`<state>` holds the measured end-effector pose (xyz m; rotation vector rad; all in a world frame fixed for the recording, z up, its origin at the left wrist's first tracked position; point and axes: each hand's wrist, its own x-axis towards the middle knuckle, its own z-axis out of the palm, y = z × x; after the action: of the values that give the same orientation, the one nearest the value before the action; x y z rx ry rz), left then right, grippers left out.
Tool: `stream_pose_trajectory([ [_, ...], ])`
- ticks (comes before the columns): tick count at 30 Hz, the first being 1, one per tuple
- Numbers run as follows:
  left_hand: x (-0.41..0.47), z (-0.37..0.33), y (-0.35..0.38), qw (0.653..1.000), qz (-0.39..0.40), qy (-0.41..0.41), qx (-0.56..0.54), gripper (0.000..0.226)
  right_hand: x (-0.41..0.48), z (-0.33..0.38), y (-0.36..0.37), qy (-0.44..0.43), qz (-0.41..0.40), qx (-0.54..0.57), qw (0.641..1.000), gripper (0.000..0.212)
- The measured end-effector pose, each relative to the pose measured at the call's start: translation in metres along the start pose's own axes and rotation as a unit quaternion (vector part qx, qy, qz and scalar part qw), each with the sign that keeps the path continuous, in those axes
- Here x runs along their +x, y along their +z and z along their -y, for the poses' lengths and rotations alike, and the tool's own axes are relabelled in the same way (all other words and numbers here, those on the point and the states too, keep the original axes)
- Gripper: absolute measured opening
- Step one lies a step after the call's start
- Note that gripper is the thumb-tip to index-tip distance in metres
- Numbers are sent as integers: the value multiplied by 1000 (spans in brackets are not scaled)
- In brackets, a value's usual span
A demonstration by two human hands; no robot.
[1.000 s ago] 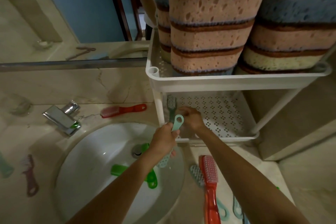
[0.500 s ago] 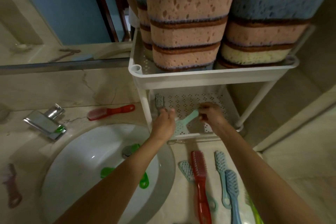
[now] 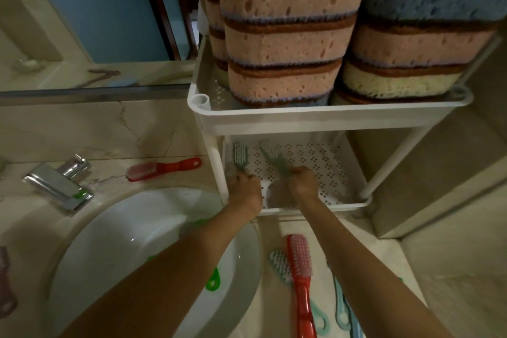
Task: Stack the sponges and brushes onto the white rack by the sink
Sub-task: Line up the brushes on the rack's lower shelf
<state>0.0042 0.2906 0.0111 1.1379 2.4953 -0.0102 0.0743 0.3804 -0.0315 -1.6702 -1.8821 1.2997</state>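
Left hand fingers curl round a green brush, right hand fingers round a teal brush.

Rack: on counter, 2 o'clock of sink.
Sponges: stacked on rack's top.
Lower shelf: left brush at 9 o'clock of right brush.
Tap: 10 o'clock of sink.
Loose brushes: on counter, 6 o'clock of rack.
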Motion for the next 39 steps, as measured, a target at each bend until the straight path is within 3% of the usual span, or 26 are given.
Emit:
stream_pose_trajectory([
  [5,13,1,1,995,-53,25,75,34,-4,-6,4,-131,-1,-248,960,33],
  [10,10,-1,-2,993,-53,34,98,34,-9,-3,5,-186,-11,-313,931,24],
  [16,5,-1,-4,992,-22,35,121,32,-6,-3,2,-195,17,-301,933,27],
  [20,3,-2,-6,991,-14,42,128,34,-5,-4,3,-214,62,-276,935,40],
  [26,4,-2,-7,988,-12,47,144,33,-7,1,7,-220,132,-233,938,30],
  [29,7,-2,-5,987,-19,46,152,33,-12,5,7,-239,159,-230,930,37],
  [34,14,0,-5,992,-15,24,125,30,-19,13,8,-249,195,-230,920,37],
  [39,21,1,-5,997,1,5,78,31,-18,13,6,-216,205,-174,939,39],
])
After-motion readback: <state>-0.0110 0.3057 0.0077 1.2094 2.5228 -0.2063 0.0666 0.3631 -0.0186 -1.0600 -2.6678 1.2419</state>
